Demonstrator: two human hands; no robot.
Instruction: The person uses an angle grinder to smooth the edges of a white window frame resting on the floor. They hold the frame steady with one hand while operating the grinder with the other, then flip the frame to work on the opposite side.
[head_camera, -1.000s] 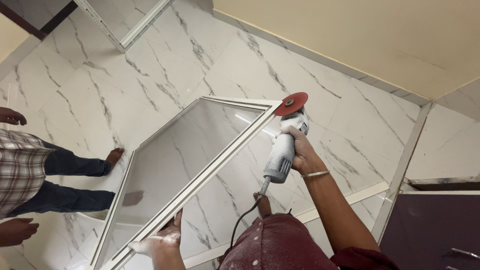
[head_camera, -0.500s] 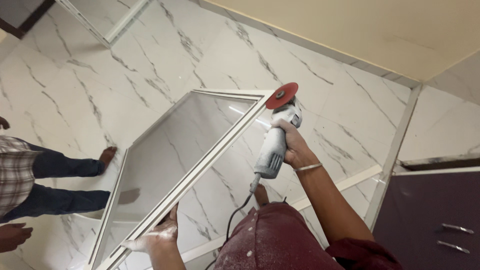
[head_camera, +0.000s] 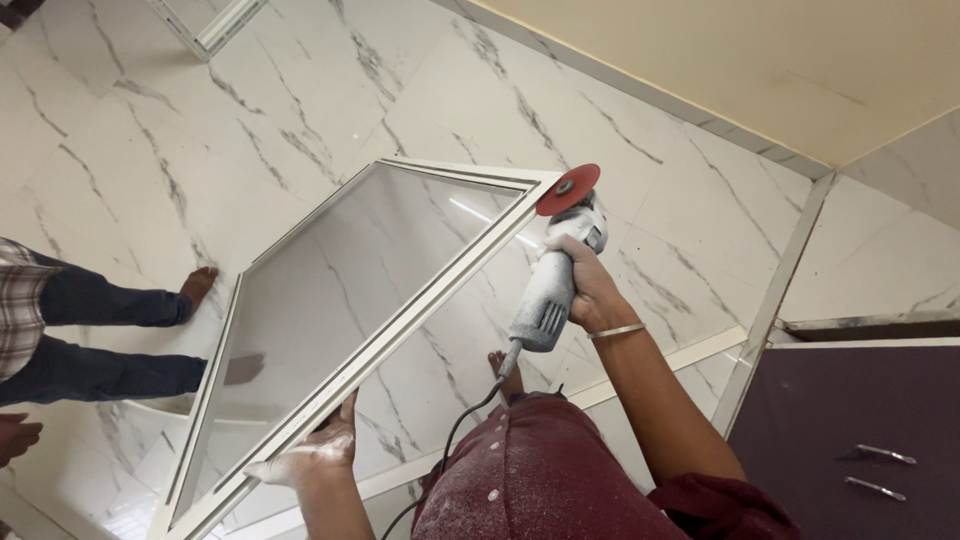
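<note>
garment (head_camera: 560, 480): dark maroon cloth, speckled with pale dust, small light buttons down the front | sleeve (head_camera: 730, 505): short, maroon, ends above the elbow | right hand (head_camera: 590, 290): 1 thin silver bangle (head_camera: 615, 331) at the wrist | left hand (head_camera: 310, 455): coated in white dust | forearms bare

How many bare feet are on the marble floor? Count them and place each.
3. One bare foot left of the glass panel's white frame, a second seen through the glass, and a third by the grinder's black cord. Others may be hidden.
</note>
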